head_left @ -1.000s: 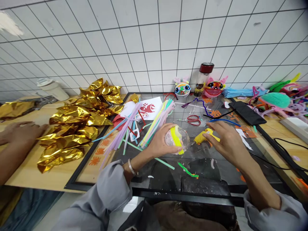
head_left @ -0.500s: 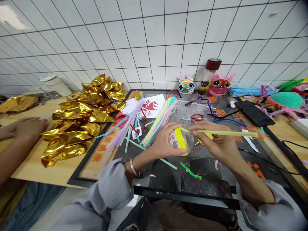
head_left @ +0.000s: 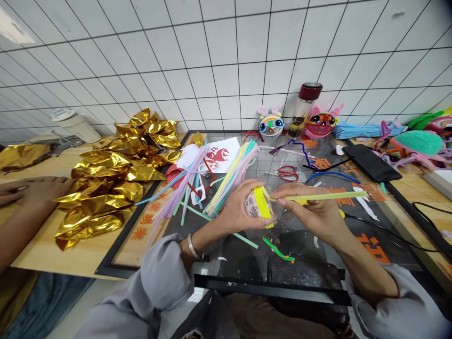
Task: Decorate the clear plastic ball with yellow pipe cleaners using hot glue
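Observation:
My left hand [head_left: 235, 209] is closed around a clear rounded plastic shell [head_left: 252, 205], thumb below and fingers over the top. Bright yellow strips [head_left: 262, 203] lie side by side across the shell as a band. Between thumb and fingertips, my right hand [head_left: 310, 209] pinches a pale yellow pipe cleaner [head_left: 328, 195]. Its near end bends against the shell beside the band, while the long free end points right. Under the hands, a short green pipe cleaner piece [head_left: 278, 250] with orange bits lies on the table mat.
Pastel pipe cleaners [head_left: 231, 179] lie in bundles left of centre. Behind my hands are red-handled scissors [head_left: 287, 173]. Crumpled gold foil [head_left: 106, 174] covers the left, near another person's hands [head_left: 42, 193]. A bottle [head_left: 304, 110], decorated animal heads [head_left: 271, 126] and a black phone [head_left: 372, 163] stand or lie farther back.
My right hand has moved slightly left, bringing the pale yellow pipe cleaner closer to the band. The shell has turned a little in my left hand. The view has shifted slightly.

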Available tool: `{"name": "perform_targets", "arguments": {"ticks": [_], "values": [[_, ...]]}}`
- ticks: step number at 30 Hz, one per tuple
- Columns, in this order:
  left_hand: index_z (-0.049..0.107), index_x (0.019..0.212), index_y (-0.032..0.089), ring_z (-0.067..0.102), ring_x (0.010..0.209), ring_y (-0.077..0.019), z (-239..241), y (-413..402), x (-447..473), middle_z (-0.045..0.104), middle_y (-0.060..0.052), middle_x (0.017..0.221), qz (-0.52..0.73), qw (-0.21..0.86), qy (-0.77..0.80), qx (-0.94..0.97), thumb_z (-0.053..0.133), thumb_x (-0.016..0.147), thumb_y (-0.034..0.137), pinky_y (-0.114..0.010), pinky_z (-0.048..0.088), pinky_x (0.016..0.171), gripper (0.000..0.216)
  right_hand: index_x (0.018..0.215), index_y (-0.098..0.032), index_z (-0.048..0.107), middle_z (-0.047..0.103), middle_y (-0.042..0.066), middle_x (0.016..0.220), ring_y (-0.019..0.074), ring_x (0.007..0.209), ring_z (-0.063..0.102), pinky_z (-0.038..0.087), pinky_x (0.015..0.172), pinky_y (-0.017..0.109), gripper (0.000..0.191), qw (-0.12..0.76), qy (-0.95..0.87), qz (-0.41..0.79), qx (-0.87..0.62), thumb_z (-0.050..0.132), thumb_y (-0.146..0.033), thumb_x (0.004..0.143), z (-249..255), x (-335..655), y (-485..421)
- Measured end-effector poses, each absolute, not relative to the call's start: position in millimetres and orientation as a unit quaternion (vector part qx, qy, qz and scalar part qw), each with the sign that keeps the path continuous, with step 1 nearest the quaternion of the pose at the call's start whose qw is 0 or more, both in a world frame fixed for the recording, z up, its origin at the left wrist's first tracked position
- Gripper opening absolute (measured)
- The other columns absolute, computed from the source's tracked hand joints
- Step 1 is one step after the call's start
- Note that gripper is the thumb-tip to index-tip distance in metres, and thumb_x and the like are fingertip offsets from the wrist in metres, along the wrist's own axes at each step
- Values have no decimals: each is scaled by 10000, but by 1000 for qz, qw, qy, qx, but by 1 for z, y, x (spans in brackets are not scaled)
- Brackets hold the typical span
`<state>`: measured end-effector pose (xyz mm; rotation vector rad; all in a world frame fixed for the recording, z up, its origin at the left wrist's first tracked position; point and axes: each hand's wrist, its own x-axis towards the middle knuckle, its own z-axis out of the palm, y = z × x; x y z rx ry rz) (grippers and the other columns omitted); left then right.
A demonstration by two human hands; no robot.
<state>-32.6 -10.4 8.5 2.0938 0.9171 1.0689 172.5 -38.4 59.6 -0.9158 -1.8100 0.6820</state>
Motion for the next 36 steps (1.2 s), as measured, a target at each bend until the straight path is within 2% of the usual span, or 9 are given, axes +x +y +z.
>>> {"name": "perform_targets", "arguments": {"ticks": [8, 36], "values": [[532, 1229, 186, 564, 1197, -323, 10, -12, -31, 585, -143, 1258, 409, 309, 347, 785, 834, 585, 460, -499, 436, 1058, 762, 865, -230, 759, 757, 41, 832, 194, 832, 687, 533, 796, 350, 104, 474, -740, 309, -365, 672, -286, 855, 56, 171, -39], [525, 1159, 219, 559, 1209, -298, 6, -13, -32, 574, -129, 1236, 436, 285, 318, 792, 822, 642, 452, -490, 442, 1056, 640, 861, -215, 755, 756, 37, 816, 185, 821, 678, 522, 784, 333, 82, 473, -762, 286, -336, 680, -247, 857, 56, 169, -39]]}}
